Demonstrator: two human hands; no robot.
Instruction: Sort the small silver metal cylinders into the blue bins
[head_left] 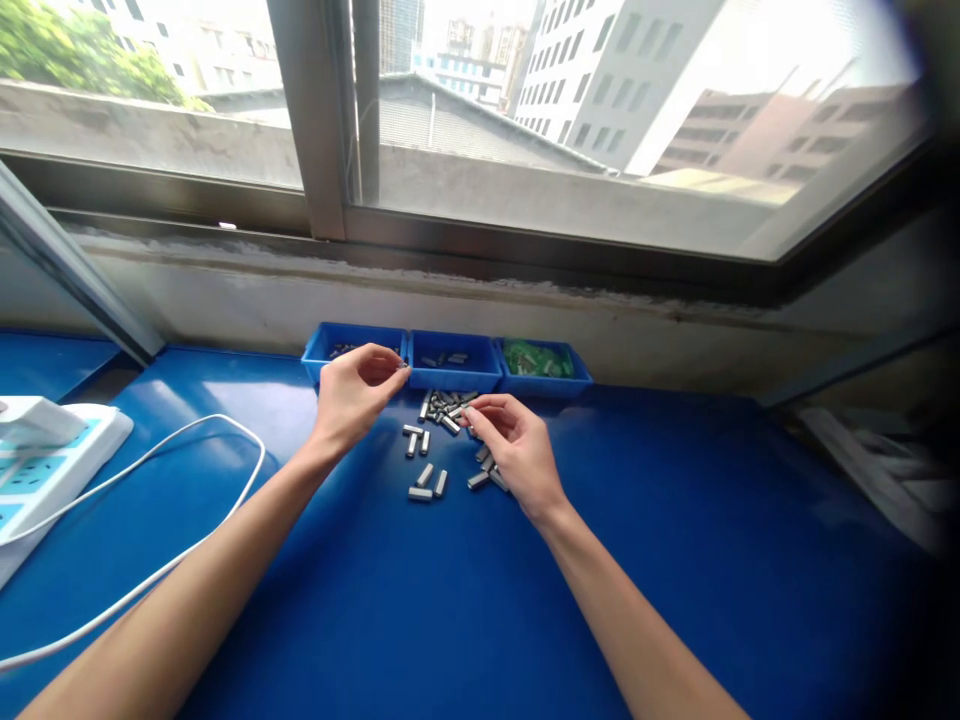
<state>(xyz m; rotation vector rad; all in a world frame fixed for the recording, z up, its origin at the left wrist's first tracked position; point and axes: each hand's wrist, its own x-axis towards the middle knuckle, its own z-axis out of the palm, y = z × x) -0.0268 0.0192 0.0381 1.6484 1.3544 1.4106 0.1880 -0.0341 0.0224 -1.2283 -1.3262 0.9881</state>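
Note:
My left hand is closed in a pinch at the front of the left blue bin, near its border with the middle one. A tiny dark piece seems to show at its fingertips, too small to name. My right hand pinches a small silver metal piece at the right edge of a pile of metal pieces. Several short, bar-shaped metal pieces lie on the blue table in front of the pile. More of these pieces are partly hidden under my right hand.
The middle blue bin holds a few small pieces. In the right blue bin lies green plastic with pieces on it. At left are a white power strip and a looping white cable. A window frame rises behind the bins.

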